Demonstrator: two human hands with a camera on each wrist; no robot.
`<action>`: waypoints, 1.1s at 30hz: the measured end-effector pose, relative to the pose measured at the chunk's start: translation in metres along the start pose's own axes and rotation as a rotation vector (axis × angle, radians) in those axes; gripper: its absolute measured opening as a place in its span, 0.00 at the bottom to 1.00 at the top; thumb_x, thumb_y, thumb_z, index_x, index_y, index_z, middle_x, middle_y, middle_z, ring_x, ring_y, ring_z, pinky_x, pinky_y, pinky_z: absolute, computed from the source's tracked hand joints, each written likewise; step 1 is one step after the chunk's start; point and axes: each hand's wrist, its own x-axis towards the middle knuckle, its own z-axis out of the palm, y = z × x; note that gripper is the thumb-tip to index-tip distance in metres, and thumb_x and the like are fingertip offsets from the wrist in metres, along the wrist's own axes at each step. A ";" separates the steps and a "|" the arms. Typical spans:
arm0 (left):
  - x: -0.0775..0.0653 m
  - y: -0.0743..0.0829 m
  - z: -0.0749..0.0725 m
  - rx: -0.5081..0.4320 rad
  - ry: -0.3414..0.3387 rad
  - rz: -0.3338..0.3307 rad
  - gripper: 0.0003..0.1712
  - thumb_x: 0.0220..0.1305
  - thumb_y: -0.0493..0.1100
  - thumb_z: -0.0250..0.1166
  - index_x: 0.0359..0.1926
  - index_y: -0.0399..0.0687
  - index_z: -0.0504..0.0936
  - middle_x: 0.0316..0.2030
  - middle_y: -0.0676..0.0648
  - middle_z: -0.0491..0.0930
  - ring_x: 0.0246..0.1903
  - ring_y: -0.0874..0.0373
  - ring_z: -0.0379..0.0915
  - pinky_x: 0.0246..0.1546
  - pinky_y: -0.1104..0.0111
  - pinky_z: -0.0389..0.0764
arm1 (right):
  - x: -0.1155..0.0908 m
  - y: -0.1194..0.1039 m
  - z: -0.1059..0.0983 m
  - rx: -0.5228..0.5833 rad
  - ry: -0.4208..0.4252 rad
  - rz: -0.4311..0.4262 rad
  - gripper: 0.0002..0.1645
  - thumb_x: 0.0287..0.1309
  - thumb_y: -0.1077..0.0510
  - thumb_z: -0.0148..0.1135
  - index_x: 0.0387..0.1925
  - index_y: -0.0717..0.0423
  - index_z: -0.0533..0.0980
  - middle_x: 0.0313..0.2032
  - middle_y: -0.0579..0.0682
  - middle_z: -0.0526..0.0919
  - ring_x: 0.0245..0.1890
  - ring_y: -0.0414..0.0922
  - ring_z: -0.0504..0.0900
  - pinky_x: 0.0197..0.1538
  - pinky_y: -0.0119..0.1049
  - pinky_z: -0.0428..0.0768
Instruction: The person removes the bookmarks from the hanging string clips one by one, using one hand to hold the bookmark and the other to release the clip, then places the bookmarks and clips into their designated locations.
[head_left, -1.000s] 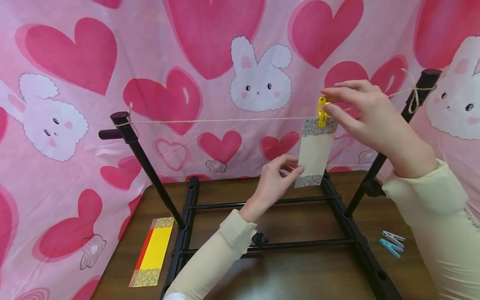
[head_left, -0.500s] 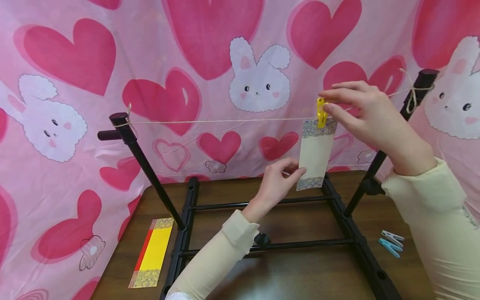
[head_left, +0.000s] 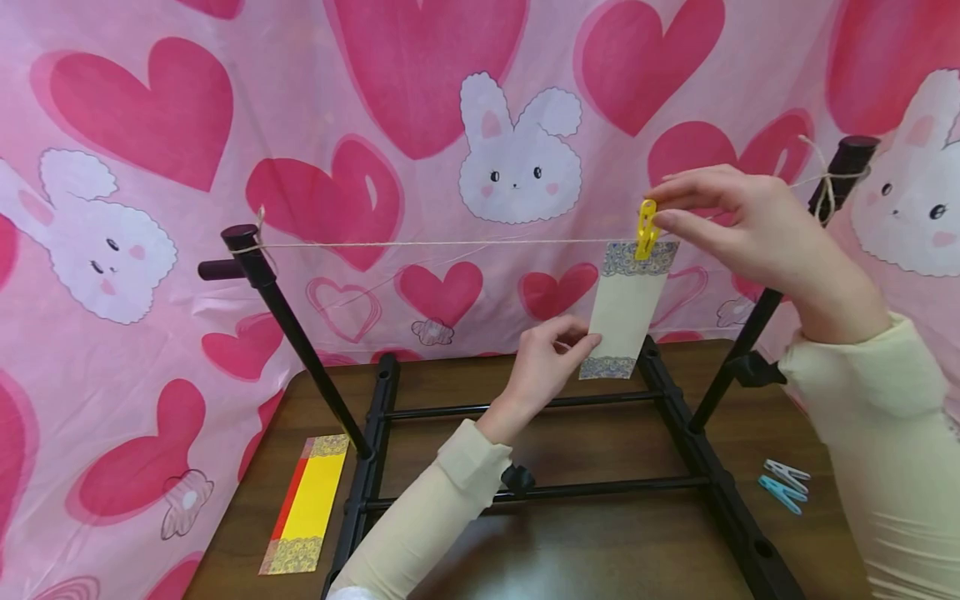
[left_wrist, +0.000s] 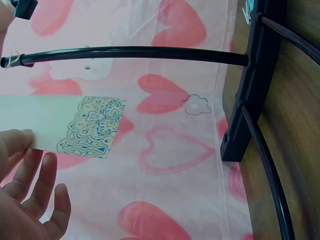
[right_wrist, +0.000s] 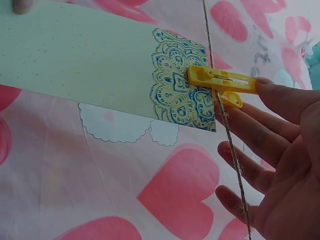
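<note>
A cream card (head_left: 626,312) with blue-and-gold lace-patterned bands at both ends hangs at a string (head_left: 450,243). My left hand (head_left: 543,358) pinches its left edge near the lower band; in the left wrist view the thumb (left_wrist: 20,137) lies on its face. A yellow clothespin (head_left: 647,229) sits on the top band, and my right hand (head_left: 757,225) holds its upper end between thumb and forefinger. The right wrist view shows the clothespin (right_wrist: 225,80) straddling the string (right_wrist: 232,145) with its tip over the card's band. The other right fingers are spread loosely behind the string.
The string runs between two black posts (head_left: 307,350) of a black frame (head_left: 600,487) on a brown table. A yellow-and-red card (head_left: 309,504) lies at left. Blue (head_left: 782,494) and pale (head_left: 787,475) clothespins lie at right. A pink heart-and-rabbit cloth (head_left: 435,192) hangs behind.
The card's lower end has swung a little left with my left hand, so the card tilts more. My right hand and the yellow clothespin have shifted slightly right and down.
</note>
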 end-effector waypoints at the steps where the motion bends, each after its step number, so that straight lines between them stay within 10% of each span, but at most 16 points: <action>1: 0.000 0.000 0.000 0.001 0.001 -0.002 0.09 0.69 0.41 0.71 0.48 0.44 0.89 0.41 0.47 0.89 0.37 0.62 0.79 0.44 0.70 0.85 | 0.001 0.000 0.000 0.005 0.002 -0.002 0.23 0.68 0.59 0.68 0.63 0.51 0.80 0.55 0.52 0.84 0.51 0.29 0.72 0.45 0.13 0.71; 33: -0.003 -0.001 -0.006 -0.009 0.042 0.023 0.11 0.67 0.39 0.73 0.48 0.42 0.90 0.42 0.45 0.89 0.36 0.62 0.79 0.43 0.63 0.87 | -0.001 -0.010 0.013 0.048 0.251 -0.092 0.18 0.63 0.72 0.68 0.54 0.63 0.81 0.59 0.43 0.79 0.66 0.35 0.69 0.52 0.21 0.71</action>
